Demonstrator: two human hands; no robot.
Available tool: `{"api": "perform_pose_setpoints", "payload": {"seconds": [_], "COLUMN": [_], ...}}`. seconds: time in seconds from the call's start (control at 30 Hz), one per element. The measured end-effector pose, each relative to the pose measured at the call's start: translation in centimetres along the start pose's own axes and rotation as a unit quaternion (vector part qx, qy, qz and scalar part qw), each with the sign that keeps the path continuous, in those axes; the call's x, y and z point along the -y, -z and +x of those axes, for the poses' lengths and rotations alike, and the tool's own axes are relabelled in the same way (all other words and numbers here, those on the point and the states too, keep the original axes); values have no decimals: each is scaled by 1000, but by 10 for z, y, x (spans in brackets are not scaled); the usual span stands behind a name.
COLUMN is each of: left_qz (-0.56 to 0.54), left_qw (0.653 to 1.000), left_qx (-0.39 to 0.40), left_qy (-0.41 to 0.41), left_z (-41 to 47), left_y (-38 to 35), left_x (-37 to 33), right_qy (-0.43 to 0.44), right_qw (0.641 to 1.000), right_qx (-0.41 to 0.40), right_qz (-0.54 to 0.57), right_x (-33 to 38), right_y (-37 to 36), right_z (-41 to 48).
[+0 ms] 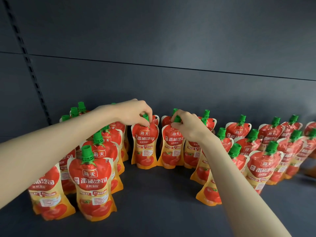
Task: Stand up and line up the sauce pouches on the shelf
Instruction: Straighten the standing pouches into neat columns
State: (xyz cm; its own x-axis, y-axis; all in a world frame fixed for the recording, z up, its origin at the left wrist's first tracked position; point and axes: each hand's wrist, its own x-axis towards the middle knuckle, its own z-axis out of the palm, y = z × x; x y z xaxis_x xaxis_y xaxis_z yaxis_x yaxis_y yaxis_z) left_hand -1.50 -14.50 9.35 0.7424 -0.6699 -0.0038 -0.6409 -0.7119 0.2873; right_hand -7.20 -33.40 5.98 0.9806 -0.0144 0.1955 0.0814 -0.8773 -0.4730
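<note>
1. Our left hand (135,113) pinches the green cap (145,117) of the left pouch (145,144), fingers curled round it.
2. Our right hand (186,127) pinches the second cap (177,119), on the right pouch (172,147) just beside.
3. Both tomato sauce pouches stand upright mid-shelf (162,202), long axis vertical, hanging straight below our fingertips, labels facing us.
4. Side rows (92,183) flank a bare lane in front. We judge the pair needs squaring to these neighbours, each hand serving its own pouch.
</note>
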Motion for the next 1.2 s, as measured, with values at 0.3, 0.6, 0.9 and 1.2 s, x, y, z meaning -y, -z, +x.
{"api": "perform_pose_setpoints", "payload": {"seconds": [0.3, 0.6, 0.9, 1.2], "left_qz": [0, -4, -1, -1], "left_qw": [1000, 1000, 1000, 1000], "left_qx": [-17, -28, -15, -9], "left_qy": [-6, -13, -23, -17], "left_z": [2, 5, 6, 9], "left_y": [0, -3, -1, 0], "left_x": [6, 6, 9, 10], "right_qy": [-3, -3, -4, -3], "right_qw": [1000, 1000, 1000, 1000], "right_qx": [7, -14, -19, -19], "right_qz": [13, 21, 18, 22], "right_x": [-2, -3, -3, -2], "right_y": [0, -2, -4, -3], "right_z": [3, 5, 5, 6]}}
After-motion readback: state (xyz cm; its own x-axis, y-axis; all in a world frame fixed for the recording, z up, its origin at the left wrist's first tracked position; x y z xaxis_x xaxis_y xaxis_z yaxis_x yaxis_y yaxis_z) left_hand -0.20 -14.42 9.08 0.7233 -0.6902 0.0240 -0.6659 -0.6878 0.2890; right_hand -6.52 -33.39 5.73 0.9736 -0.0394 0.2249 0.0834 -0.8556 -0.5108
